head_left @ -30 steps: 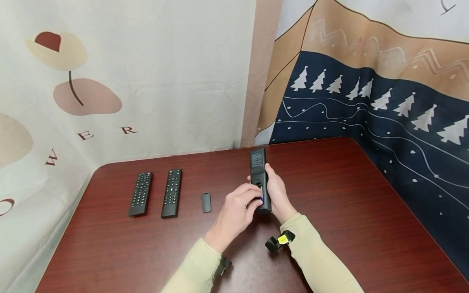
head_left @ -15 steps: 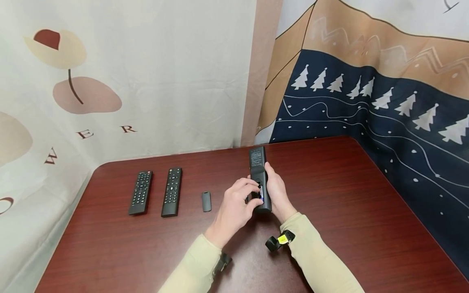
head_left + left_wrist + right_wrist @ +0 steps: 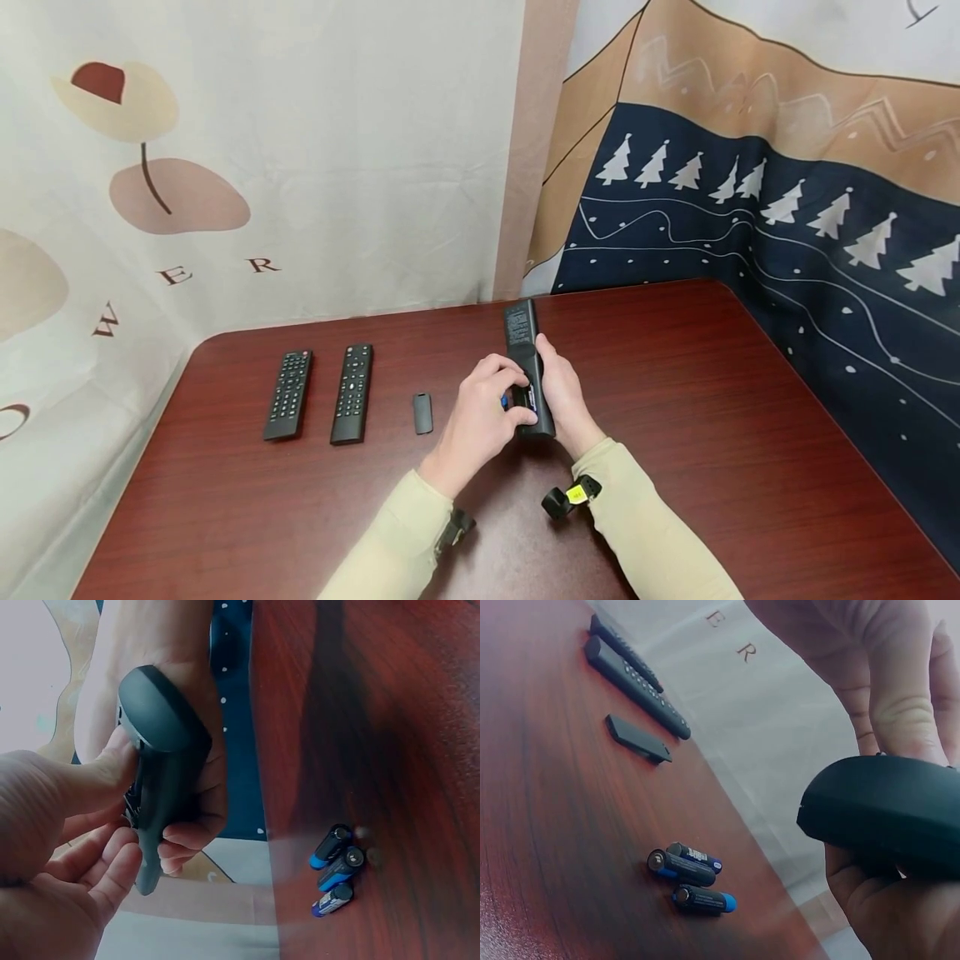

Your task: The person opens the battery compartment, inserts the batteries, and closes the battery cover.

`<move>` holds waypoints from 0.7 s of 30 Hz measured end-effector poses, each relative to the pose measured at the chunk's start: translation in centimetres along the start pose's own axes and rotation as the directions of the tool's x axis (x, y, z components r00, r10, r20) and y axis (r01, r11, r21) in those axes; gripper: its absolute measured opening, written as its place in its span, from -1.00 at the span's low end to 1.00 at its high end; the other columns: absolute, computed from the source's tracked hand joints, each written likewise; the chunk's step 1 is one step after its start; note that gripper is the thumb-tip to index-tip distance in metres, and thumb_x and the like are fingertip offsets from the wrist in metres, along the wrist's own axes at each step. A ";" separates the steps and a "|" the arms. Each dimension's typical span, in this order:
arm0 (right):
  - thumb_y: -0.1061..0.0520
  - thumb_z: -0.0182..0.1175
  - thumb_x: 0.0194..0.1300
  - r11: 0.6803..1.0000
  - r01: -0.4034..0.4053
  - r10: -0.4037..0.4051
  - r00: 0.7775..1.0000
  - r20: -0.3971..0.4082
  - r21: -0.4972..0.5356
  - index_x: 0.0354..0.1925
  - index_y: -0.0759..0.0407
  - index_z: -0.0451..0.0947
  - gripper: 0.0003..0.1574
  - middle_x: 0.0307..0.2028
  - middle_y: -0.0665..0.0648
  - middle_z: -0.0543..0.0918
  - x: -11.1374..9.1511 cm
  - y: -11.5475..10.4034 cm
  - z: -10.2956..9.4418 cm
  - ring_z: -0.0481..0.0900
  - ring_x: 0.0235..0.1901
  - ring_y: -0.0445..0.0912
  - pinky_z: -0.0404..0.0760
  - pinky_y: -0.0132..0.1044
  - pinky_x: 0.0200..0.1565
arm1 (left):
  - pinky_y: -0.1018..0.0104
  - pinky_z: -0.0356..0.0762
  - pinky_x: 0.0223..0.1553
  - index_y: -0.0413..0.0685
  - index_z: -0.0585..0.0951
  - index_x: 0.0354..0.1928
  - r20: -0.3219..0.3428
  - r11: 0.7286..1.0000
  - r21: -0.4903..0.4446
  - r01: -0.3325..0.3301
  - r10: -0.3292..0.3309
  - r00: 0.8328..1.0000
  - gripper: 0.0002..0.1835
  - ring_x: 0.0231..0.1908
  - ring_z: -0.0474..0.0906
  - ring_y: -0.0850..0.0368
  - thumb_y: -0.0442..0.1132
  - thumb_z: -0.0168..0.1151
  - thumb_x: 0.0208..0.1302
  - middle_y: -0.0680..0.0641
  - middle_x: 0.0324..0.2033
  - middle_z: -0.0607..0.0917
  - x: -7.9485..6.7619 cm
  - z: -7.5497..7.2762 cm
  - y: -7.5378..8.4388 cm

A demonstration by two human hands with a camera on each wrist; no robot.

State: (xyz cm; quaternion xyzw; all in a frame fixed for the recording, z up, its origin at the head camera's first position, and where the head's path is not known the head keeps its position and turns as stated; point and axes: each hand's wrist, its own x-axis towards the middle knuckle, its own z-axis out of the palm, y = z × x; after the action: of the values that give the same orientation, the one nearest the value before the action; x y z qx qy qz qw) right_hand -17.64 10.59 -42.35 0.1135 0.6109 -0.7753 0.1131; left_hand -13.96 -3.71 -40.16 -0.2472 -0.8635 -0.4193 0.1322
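A black remote control (image 3: 521, 333) is turned back side up, its battery bay uncovered. My right hand (image 3: 564, 392) grips it from the right, the thumb along its side. At the bay, my left hand (image 3: 483, 412) has thumb and forefinger at the two ends of a blue-marked battery (image 3: 532, 397) seated there. Much of the bay is hidden by these fingers. In the left wrist view the thumb meets the rim of the remote control's back, the other fingers bent below. Under the hands, three loose batteries (image 3: 341, 870) lie on the table.
Two more black remote controls (image 3: 287, 396) (image 3: 351, 394) lie buttons up at the left of the brown table (image 3: 247, 517). Between them and my left hand is a small dark battery cover (image 3: 422, 414). Printed curtains (image 3: 375, 167) hang along the back and right edges.
The top of the held remote control has shifted slightly left. The left thumb and forefinger have spread apart along the bay, showing more of the battery between them.
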 end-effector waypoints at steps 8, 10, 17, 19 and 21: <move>-0.36 -0.21 0.61 0.999 0.039 -0.038 0.999 0.036 -0.011 0.17 0.28 0.53 -0.20 -0.32 0.13 0.60 -0.1 0.1 -0.1 0.61 -0.39 -0.08 0.63 -0.25 -0.33 | 0.31 0.54 -0.27 -0.15 0.65 -0.27 0.043 0.996 0.041 0.078 -0.079 0.996 -0.56 -0.28 0.51 0.02 -0.28 0.75 -0.17 -0.02 -0.26 0.51 0.7 -0.3 -0.2; -0.37 -0.21 0.60 0.999 0.039 -0.039 0.999 0.037 -0.016 0.16 0.27 0.53 -0.20 -0.31 0.14 0.60 0.0 0.2 -0.1 0.61 -0.39 -0.08 0.63 -0.25 -0.33 | 0.30 0.53 -0.27 -0.15 0.65 -0.27 0.053 0.995 0.045 0.088 -0.090 0.995 -0.55 -0.26 0.52 0.00 -0.27 0.75 -0.17 -0.02 -0.26 0.51 0.8 -0.3 -0.3; -0.37 -0.22 0.60 0.999 0.015 -0.015 1.000 0.005 -0.039 0.21 0.26 0.50 -0.20 -0.25 0.17 0.59 0.2 0.1 -0.3 0.61 -0.36 -0.07 0.64 -0.22 -0.31 | 0.32 0.46 -0.33 -0.12 0.63 -0.34 0.074 0.993 0.053 0.104 -0.107 0.991 -0.59 -0.35 0.40 0.13 -0.23 0.74 -0.13 0.00 -0.28 0.52 0.7 -0.3 -0.6; -0.35 -0.23 0.61 1.000 0.011 -0.011 1.000 0.001 -0.026 0.23 0.28 0.49 -0.20 -0.23 0.18 0.60 0.2 0.1 -0.4 0.62 -0.35 -0.07 0.65 -0.21 -0.31 | 0.32 0.46 -0.33 -0.12 0.63 -0.33 0.077 0.993 0.051 0.104 -0.107 0.991 -0.60 -0.35 0.40 0.13 -0.23 0.74 -0.12 0.01 -0.27 0.53 0.6 -0.4 -0.7; -0.32 -0.25 0.63 1.000 0.009 -0.009 1.000 0.009 -0.006 0.26 0.29 0.47 -0.21 -0.21 0.18 0.62 0.3 0.1 -0.5 0.63 -0.34 -0.07 0.66 -0.20 -0.31 | 0.32 0.48 -0.31 -0.11 0.65 -0.31 0.079 0.993 0.054 0.108 -0.112 0.991 -0.61 -0.34 0.43 0.14 -0.23 0.73 -0.10 0.00 -0.25 0.56 0.6 -0.4 -0.8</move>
State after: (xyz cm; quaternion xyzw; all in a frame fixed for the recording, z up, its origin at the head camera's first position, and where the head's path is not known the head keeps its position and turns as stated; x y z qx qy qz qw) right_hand -17.88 11.01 -42.61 0.1071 0.6131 -0.7746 0.1125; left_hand -14.94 -4.28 -40.20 -0.2128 -0.8906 -0.3939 0.0797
